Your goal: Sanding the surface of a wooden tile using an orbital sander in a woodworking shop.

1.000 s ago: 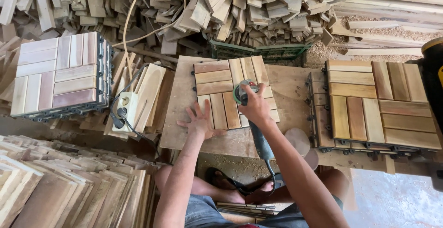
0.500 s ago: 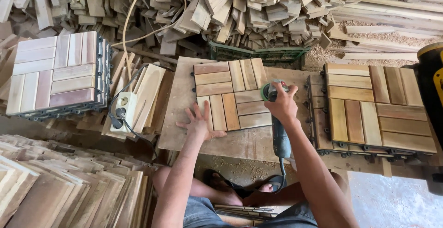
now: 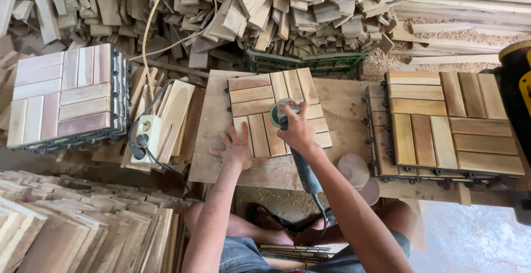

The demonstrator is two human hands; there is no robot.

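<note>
1. Right hand [image 3: 298, 132], grip closed around the angle grinder [image 3: 290, 140], its disc head pressed on the wooden slat tile [image 3: 276, 110].
2. That tile lies mid-desk [image 3: 210, 140], directly beneath the grip.
3. Left hand [image 3: 237, 148], fingers spread open, flat on the tile's near-left corner, just beside the grinder.
4. More finished tiles [image 3: 451, 121] are stacked at the desk's right edge.

Board [image 3: 343, 99]: bare strip along right edge, passable; left edge free above left hand [image 3: 237, 150]. Obstacles: tile stack [image 3: 453, 121] right, socket block [image 3: 146, 135] left.
</note>
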